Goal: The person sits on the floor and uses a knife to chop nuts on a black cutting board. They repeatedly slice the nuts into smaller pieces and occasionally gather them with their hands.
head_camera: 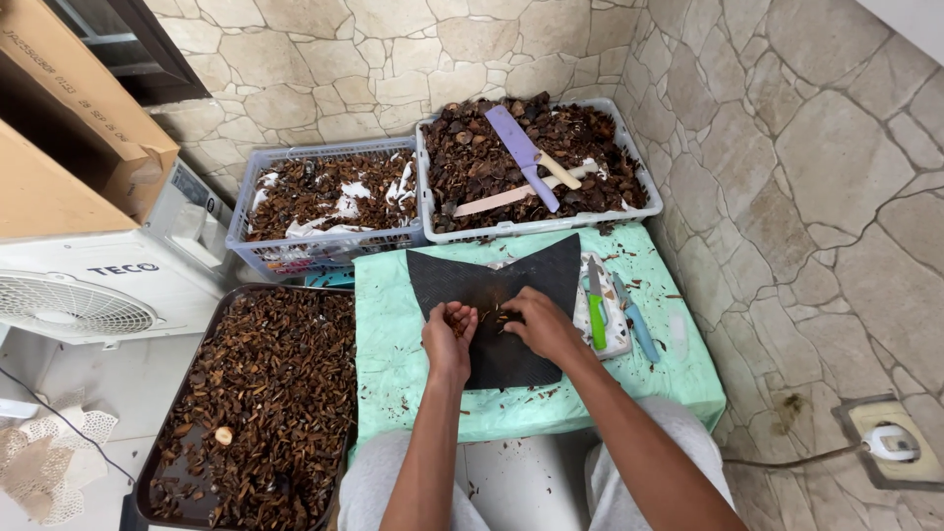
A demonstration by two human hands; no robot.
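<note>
We are on the small brown pieces (470, 317) at the middle of the black mat (497, 295), and both hands meet over them. Our left hand (448, 339) sits curled, fingers bent around a few of the pieces, wrist straight and forearm coming up from below the mat. Our right hand (536, 323) lies knuckles up just right of them, fingertips pinched down on the pieces, forearm angling in from the lower right.

The mat lies on a green cloth (393, 344). Just right of the mat, a green-handled knife (596, 300) and a blue-handled tool (634, 320) rest side by side. Beyond the mat's far edge stands a white crate (644, 192) of dark husks with a purple knife (521, 152) and pale wooden sticks (506, 197) on top. Left of that, a blue crate (246, 221) holds more brown material. Left of the mat, a dark tray (147, 477) is heaped with dry brown bits.
</note>
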